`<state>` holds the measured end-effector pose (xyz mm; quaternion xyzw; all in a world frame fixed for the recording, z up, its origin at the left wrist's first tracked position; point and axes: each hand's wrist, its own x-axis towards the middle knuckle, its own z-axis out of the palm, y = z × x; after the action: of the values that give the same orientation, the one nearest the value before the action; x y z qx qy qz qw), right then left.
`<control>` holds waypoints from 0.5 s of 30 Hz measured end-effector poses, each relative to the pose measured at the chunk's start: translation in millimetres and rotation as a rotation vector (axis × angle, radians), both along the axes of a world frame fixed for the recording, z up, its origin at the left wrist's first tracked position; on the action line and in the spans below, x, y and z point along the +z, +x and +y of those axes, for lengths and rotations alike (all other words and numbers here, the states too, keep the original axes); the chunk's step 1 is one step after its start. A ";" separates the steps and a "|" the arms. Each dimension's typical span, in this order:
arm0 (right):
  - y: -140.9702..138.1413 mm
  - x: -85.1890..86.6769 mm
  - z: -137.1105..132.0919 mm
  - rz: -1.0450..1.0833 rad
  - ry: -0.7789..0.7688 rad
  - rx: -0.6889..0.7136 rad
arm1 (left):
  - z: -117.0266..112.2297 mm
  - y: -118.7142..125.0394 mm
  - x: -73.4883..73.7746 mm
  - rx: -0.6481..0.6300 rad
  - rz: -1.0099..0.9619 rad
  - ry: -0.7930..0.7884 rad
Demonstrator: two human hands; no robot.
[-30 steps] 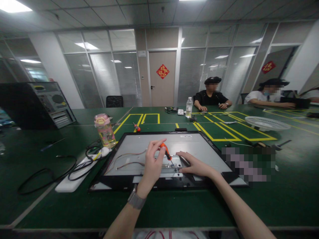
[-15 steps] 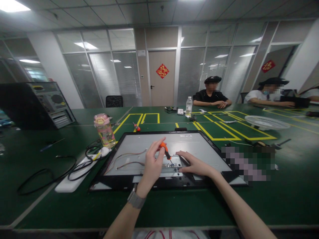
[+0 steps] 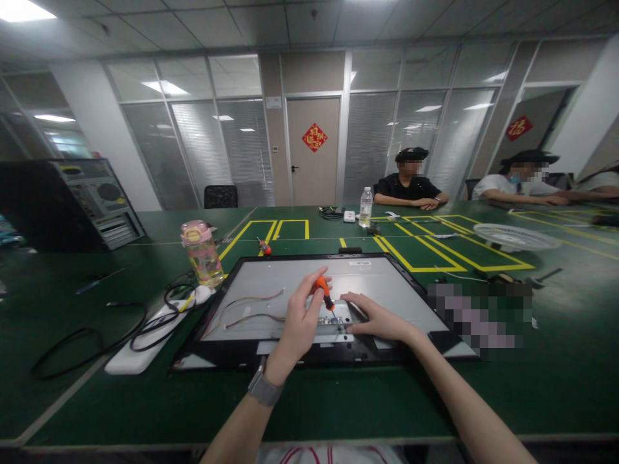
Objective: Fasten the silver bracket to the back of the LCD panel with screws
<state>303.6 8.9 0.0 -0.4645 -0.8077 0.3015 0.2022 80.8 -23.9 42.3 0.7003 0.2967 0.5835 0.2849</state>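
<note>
A monitor panel (image 3: 387, 283) lies face down on the green table, its grey metal back up and thin wires (image 3: 242, 309) running across its left part. My left hand (image 3: 300, 322) pinches a small orange-handled screwdriver (image 3: 323, 292), tip down on the small metal circuit plate (image 3: 333, 320) near the panel's front edge. My right hand (image 3: 374, 316) rests flat on the panel just right of that plate, fingers stretched toward it. A grey watch sits on my left wrist.
A pink-lidded bottle (image 3: 200, 252), a white keyboard (image 3: 145, 338) with black cables (image 3: 97, 335) and a computer tower (image 3: 72, 203) are on the left. A red-handled tool (image 3: 264, 245), water bottle (image 3: 365, 207) and white fan grille (image 3: 517, 237) lie beyond. Two people sit at the far right.
My left hand's fingers shifted slightly around the screwdriver handle, which stands a little more upright. My right hand stays in place. A person at the back drew both hands together.
</note>
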 end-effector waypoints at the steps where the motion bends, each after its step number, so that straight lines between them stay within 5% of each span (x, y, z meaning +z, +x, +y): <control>1: 0.0 -0.1 0.1 0.004 -0.001 0.000 | -0.3 0.4 0.2 0.004 0.004 0.010; 6: -0.1 -0.2 0.2 -0.006 -0.002 0.002 | 1.9 -0.6 1.0 0.150 0.013 0.083; 11: -1.0 0.9 -0.6 -0.015 0.006 0.003 | 1.7 -1.5 2.0 0.074 -0.016 0.020; 15: -1.2 1.6 -1.1 -0.013 0.006 0.001 | 2.6 -1.1 1.7 0.136 -0.005 0.051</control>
<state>302.4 7.9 1.5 -0.4655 -0.8100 0.2963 0.1984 79.6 -21.3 44.0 0.6841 0.3277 0.6106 0.2276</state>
